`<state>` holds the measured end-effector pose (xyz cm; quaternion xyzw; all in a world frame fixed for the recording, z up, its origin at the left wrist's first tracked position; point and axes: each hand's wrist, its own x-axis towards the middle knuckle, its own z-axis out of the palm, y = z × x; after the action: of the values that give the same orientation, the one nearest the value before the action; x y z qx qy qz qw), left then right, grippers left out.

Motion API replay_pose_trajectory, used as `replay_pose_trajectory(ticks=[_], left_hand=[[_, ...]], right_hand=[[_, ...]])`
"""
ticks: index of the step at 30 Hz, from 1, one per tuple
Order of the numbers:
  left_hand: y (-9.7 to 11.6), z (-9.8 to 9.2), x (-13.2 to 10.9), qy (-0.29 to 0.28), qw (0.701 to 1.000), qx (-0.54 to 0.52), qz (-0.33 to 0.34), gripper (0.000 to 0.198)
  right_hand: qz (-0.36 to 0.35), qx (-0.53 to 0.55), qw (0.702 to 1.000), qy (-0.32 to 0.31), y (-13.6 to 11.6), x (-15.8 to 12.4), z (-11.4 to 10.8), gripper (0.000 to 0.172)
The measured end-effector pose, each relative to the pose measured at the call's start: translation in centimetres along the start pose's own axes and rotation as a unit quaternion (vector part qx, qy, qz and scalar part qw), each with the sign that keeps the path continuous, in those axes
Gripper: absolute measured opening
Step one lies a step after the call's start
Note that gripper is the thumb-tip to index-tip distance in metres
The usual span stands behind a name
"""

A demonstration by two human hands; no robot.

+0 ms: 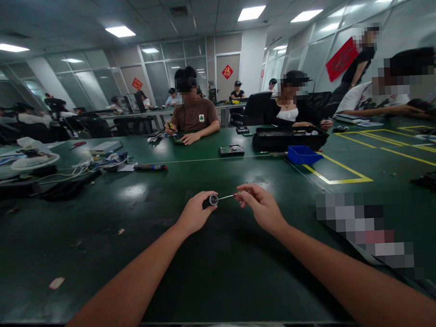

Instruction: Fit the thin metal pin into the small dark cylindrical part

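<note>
My left hand is wrapped round a small dark cylindrical part, whose round, pale-rimmed end faces right. In my right hand is a screwdriver, pinched by its reddish handle. The thin metal shaft points left, and its tip meets the round end of the part; whether it sits inside cannot be made out. Both hands are held above the green table, near its middle. My fingers hide most of the dark part and some of the handle.
Ahead lie a hard drive, a long black casing and a blue bin. Cables and tools clutter the left. A blurred-out flat object lies at right. Across the table a person in brown works, with others beside.
</note>
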<state>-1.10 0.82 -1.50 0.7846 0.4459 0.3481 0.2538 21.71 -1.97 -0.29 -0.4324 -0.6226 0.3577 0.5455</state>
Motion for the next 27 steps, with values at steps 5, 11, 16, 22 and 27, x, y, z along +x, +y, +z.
replay_pose_trajectory(ticks=[5,11,16,22,27], left_hand=[[-0.1,0.0,0.0,-0.002,1.0,0.0,-0.001,0.039],[0.1,0.0,0.0,-0.003,1.0,0.004,0.004,0.039],[0.2,-0.2,-0.1,-0.005,1.0,0.014,0.014,0.039],[-0.1,-0.1,-0.1,0.0,0.999,0.04,0.033,0.039],[-0.2,0.0,0.0,-0.001,0.998,0.056,0.04,0.04]], right_hand=[[-0.006,-0.037,0.999,0.004,0.1,-0.2,0.1,0.028],[0.006,-0.056,0.998,0.034,-0.3,0.0,0.0,0.031],[-0.008,-0.148,0.988,0.03,-0.9,-0.2,-0.3,0.033],[-0.057,-0.248,0.966,0.053,-1.4,-0.5,-0.3,0.055],[-0.079,-0.267,0.959,0.046,-1.3,-0.6,0.0,0.055]])
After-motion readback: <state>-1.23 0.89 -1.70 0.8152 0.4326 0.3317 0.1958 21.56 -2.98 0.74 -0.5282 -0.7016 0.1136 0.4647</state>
